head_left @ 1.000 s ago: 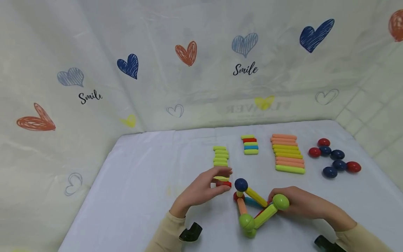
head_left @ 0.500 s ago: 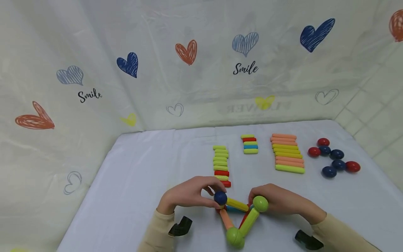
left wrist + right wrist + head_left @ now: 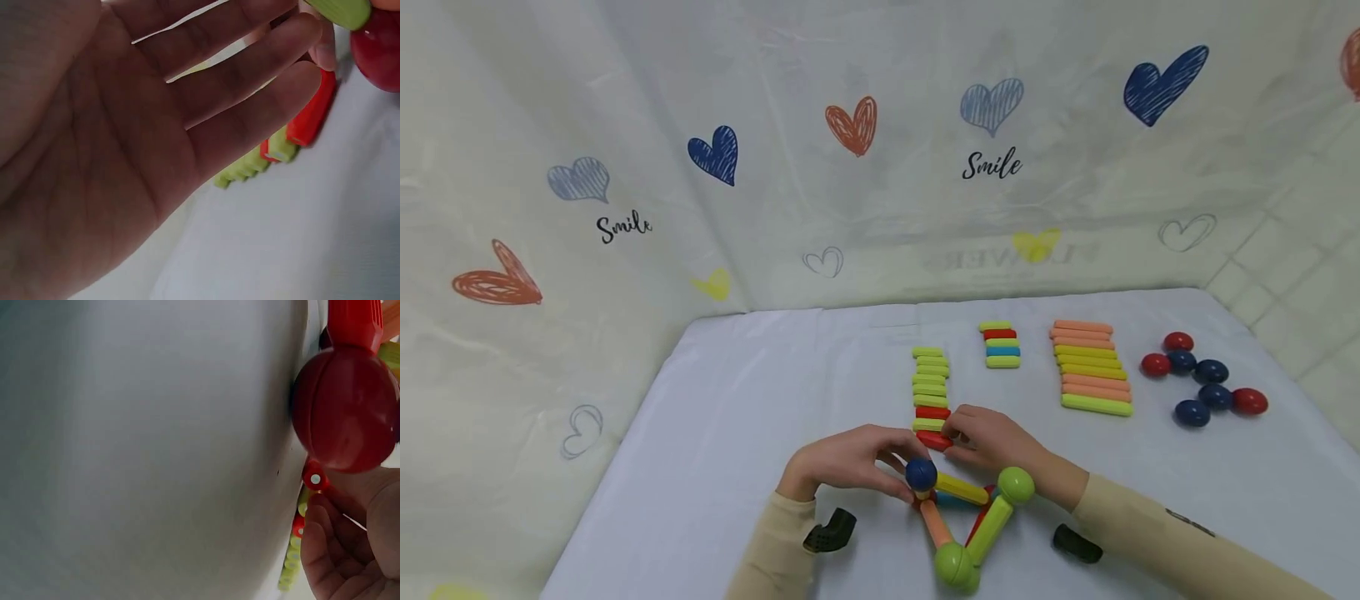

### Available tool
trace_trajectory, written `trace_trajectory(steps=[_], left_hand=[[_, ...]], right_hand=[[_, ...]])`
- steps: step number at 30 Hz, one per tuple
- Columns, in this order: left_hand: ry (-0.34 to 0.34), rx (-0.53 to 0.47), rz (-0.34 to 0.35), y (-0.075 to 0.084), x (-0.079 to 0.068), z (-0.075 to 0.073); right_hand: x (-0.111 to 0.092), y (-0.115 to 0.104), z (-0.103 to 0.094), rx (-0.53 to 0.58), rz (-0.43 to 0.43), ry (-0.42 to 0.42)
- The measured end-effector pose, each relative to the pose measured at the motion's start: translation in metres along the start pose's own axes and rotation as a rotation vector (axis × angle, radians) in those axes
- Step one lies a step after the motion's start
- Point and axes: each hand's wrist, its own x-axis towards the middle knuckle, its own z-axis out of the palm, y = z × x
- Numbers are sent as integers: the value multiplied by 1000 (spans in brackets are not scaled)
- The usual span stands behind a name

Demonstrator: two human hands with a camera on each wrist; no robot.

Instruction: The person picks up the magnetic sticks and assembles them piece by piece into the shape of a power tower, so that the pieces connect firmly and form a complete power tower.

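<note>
A ball-and-stick frame of magnetic toy pieces stands on the white cloth, with a blue ball (image 3: 921,475) on top at the left, a green ball (image 3: 954,563) in front and another green ball (image 3: 1016,485) at the right. My left hand (image 3: 857,462) holds the frame by its left corner, thumb and fingers around the blue ball's post; its light green stick (image 3: 344,9) and red ball (image 3: 380,53) show in the left wrist view. My right hand (image 3: 1000,446) pinches a short red stick (image 3: 933,441) at the near end of a stick row, just behind the frame.
The row of short green and red sticks (image 3: 931,379) runs away from me. Farther back lie a small group of short sticks (image 3: 1002,351), a block of long sticks (image 3: 1093,367), and several loose red and blue balls (image 3: 1216,397) at the right.
The frame has moved left and my left hand has taken hold of its blue-ball corner. My right hand has let go of the frame and moved forward-left to the red stick, which now lies tilted.
</note>
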Motion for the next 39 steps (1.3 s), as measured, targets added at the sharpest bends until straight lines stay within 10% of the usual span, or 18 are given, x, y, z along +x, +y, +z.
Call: trace_trajectory(steps=[11,19,30,39], left_hand=[[-8,12,0,-4,6,6],[55,66,11,-6,9,6],[72,-85,-28,-11,10,6],[71,-72,-30,-12,11,5]], right_hand=[[2,-3,2,-56,23,-68],[-11,-3,-21,-23,220,-198],[-10,12,-21,111,35,-205],[-12,4,-74,629,213,-405]])
